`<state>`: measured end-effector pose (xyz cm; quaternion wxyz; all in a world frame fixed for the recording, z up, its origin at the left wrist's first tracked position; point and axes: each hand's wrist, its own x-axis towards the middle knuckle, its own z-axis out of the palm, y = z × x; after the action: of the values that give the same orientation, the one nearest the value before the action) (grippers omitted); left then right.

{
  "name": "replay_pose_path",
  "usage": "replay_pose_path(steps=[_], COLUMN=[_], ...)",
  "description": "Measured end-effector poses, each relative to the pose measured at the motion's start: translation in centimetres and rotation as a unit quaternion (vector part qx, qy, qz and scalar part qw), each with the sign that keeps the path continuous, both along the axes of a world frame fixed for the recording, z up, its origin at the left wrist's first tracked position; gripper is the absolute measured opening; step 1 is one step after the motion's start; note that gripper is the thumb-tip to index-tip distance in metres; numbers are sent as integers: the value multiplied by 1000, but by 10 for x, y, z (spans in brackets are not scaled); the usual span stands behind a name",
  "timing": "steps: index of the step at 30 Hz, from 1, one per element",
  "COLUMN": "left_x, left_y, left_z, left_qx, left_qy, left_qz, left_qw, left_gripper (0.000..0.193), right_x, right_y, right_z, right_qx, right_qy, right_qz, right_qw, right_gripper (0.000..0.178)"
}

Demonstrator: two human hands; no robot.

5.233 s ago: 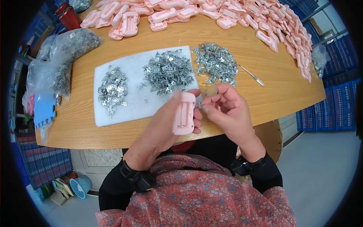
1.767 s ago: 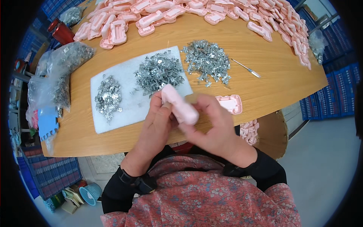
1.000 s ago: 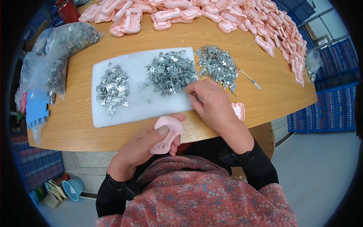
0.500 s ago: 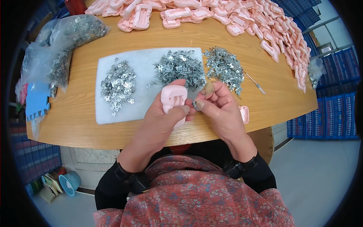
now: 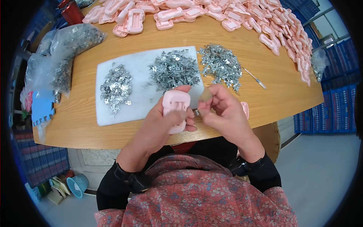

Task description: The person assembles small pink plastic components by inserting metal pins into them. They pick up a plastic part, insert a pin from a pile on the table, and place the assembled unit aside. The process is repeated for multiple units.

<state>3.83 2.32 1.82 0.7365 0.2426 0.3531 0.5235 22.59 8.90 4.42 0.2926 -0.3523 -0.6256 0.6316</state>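
Note:
A pale pink plastic housing (image 5: pixel 176 99) with a recessed slot is held in my left hand (image 5: pixel 159 123), its thumb lying across the front. My right hand (image 5: pixel 227 117) is just to the right, thumb and fingers pinched on a small metal clip (image 5: pixel 197 112). A tan finger cover (image 5: pixel 206 94) sits on a fingertip of that hand. Beyond the hands, a pile of small metal pieces (image 5: pixel 116 86) and a denser metal heap (image 5: pixel 174 70) lie on a white foam sheet (image 5: pixel 141 64). Another metal heap (image 5: pixel 221 64) lies right of the sheet.
A thin pointed tool (image 5: pixel 258 81) lies right of the heaps. One pink part (image 5: pixel 245 109) rests behind my right wrist. Many pink housings (image 5: pixel 261 22) line the far and right table edge. Plastic bags of metal pieces (image 5: pixel 62 56) and a red canister (image 5: pixel 72 13) stand left.
My right hand has drawn slightly right, away from the housing, with the clip still pinched. My left thumb is blurred by motion over the housing. The whole view has shifted a little.

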Motion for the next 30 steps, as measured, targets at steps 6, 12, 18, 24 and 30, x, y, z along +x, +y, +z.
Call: replay_pose_path(steps=[6,12,18,24,30], left_x=[-7,-5,-3,1,2], left_y=[-3,-8,-8,-6,-6], left_z=[-15,-15,-18,-20,-22], left_qx=[-27,-38,-63,-98,-85], left_qy=[-182,-190,-162,-115,-116], left_qz=[-17,-21,-7,4,2], left_qw=[983,981,985,988,990], left_gripper=[61,58,54,52,50], right_x=[-17,-35,-41,-40,-33], right_y=[-9,-15,-9,-4,-1], right_z=[-8,-14,-25,-27,-9], right_qx=[54,151,267,410,478], right_qy=[125,27,-53,-113,-168], right_qz=[-73,-77,-70,-49,13], right_qw=[988,985,960,904,862], right_gripper=[23,20,21,21,22])
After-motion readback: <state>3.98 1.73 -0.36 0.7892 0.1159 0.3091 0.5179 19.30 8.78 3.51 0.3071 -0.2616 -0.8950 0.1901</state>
